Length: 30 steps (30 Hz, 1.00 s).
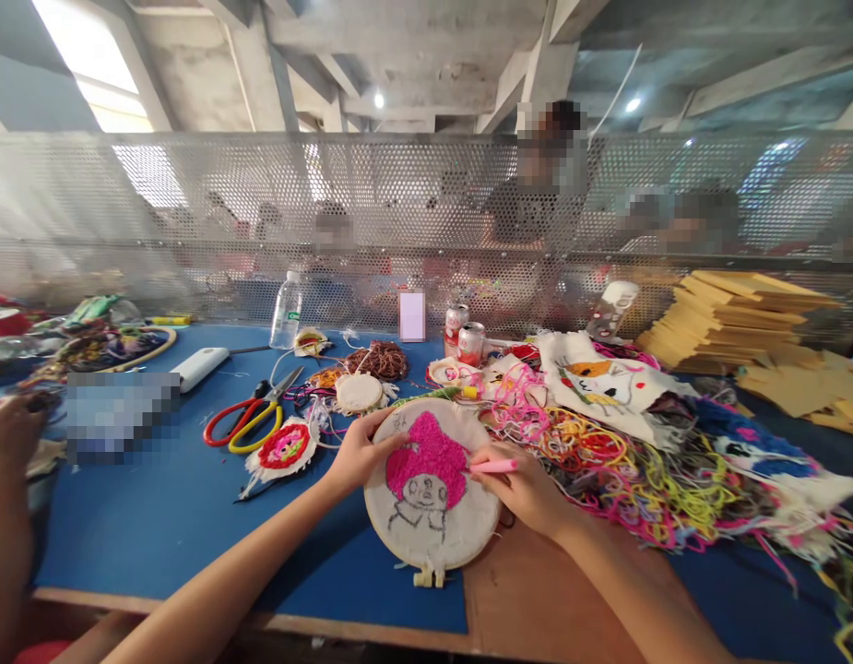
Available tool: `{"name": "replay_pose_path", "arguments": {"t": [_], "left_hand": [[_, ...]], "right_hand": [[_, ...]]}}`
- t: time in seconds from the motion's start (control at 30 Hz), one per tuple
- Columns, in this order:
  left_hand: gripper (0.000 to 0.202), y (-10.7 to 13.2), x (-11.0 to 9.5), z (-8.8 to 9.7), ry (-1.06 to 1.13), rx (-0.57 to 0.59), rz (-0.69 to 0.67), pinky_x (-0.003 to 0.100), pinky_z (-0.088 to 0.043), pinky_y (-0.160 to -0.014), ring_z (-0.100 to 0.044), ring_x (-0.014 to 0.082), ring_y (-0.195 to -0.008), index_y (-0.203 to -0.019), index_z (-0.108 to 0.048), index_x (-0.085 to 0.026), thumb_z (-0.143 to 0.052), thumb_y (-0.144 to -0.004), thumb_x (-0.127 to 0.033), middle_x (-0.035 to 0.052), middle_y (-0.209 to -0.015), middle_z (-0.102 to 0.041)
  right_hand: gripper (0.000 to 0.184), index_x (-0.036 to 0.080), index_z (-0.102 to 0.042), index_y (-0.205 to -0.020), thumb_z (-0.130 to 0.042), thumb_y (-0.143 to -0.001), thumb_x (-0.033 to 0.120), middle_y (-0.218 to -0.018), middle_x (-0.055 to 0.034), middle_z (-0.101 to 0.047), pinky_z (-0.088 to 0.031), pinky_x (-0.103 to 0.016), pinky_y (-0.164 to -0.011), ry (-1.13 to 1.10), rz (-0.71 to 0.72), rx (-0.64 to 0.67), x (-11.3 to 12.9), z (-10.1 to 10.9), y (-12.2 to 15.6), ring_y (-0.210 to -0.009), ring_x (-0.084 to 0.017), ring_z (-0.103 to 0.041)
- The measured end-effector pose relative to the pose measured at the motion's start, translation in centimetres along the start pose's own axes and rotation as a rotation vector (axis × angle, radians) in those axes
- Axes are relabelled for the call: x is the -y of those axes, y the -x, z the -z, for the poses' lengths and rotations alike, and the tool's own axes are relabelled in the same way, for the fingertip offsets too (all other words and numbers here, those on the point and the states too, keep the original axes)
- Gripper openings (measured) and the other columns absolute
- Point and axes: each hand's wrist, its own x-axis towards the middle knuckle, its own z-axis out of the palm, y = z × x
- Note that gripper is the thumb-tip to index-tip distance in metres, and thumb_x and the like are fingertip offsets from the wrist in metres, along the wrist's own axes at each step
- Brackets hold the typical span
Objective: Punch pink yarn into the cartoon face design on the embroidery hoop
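A round embroidery hoop (430, 539) with white cloth lies tilted at the table's near edge. Its cloth carries a sketched figure topped by a pink tufted patch (426, 461). My left hand (357, 452) grips the hoop's upper left rim, thumb over the cloth. My right hand (527, 489) is closed around a pink punch needle (493, 467), whose tip touches the right side of the pink patch.
Red and yellow scissors (250, 420), small finished hoops (284, 449), a yarn tangle (606, 461), printed cloths (606, 378), two cans (462, 332), a bottle (286, 312) and stacked wooden boards (730, 309) crowd the blue table (156, 516). Another person's arm (7, 516) is at the left. People sit behind a perforated screen (412, 212).
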Motion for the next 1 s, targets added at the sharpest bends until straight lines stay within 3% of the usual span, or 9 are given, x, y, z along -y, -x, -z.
{"name": "replay_pose_path", "arguments": {"t": [0.13, 0.37, 0.6, 1.0], "left_hand": [[0.048, 0.0, 0.3, 0.0, 0.018, 0.025, -0.006, 0.029, -0.051, -0.067, -0.062, 0.0237, -0.081, -0.107, -0.064, -0.015, -0.07, -0.064, -0.036, 0.0035, -0.088, -0.07], [0.048, -0.2, 0.4, 0.0, -0.011, 0.062, -0.02, 0.026, -0.051, -0.067, -0.061, 0.0212, -0.078, -0.109, -0.062, -0.012, -0.067, -0.068, -0.037, 0.0032, -0.086, -0.069], [0.047, -0.4, 0.5, 0.0, -0.04, 0.082, -0.044, 0.026, -0.05, -0.067, -0.06, 0.0213, -0.079, -0.108, -0.063, -0.011, -0.066, -0.069, -0.037, 0.0039, -0.086, -0.068], [0.046, -0.5, 0.4, -0.1, -0.067, 0.071, -0.045, 0.026, -0.05, -0.066, -0.06, 0.0213, -0.079, -0.106, -0.064, -0.013, -0.066, -0.068, -0.038, 0.0038, -0.086, -0.068]], "right_hand": [[0.006, 0.022, -0.061, -0.085, -0.056, -0.084, 0.02, -0.087, -0.0026, -0.064, -0.043, -0.034, -0.078, 0.071, 0.053, 0.023, -0.2, -0.5, -0.2, -0.087, -0.019, -0.057], [0.006, 0.022, -0.059, -0.088, -0.055, -0.085, 0.022, -0.092, -0.0032, -0.066, -0.045, -0.035, -0.079, 0.019, -0.016, -0.128, -0.2, -1.0, 0.0, -0.087, -0.02, -0.06], [0.013, 0.02, -0.054, -0.093, -0.042, -0.09, 0.025, -0.089, -0.0051, -0.063, -0.048, -0.028, -0.069, -0.155, -0.13, -0.093, -0.2, 0.3, 0.4, -0.075, -0.016, -0.061], [0.012, 0.02, -0.05, -0.088, -0.039, -0.09, 0.025, -0.086, -0.005, -0.059, -0.047, -0.029, -0.067, -0.243, -0.081, -0.122, -0.2, 0.8, 0.5, -0.068, -0.015, -0.056]]}}
